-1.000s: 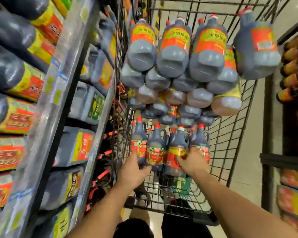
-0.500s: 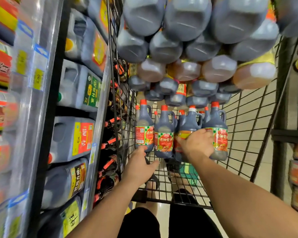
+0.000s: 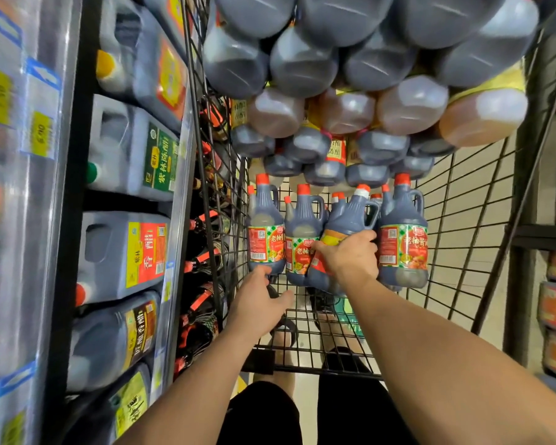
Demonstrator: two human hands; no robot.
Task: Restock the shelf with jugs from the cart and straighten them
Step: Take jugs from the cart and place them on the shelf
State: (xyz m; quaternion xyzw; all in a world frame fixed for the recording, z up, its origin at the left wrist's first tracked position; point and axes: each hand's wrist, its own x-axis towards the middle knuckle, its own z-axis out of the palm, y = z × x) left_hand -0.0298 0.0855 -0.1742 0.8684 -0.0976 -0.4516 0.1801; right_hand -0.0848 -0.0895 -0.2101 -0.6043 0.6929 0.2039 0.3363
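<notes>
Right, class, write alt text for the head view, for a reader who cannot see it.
The right hand grips a tilted jug among upright ones in a wire cart; the left hand is open below them. A stocked shelf runs alongside.

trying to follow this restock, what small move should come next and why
Probably lift the tilted dark plastic jug out of the black wire cart: the right hand grips it, while the left hand is open, gripping nothing.
</notes>
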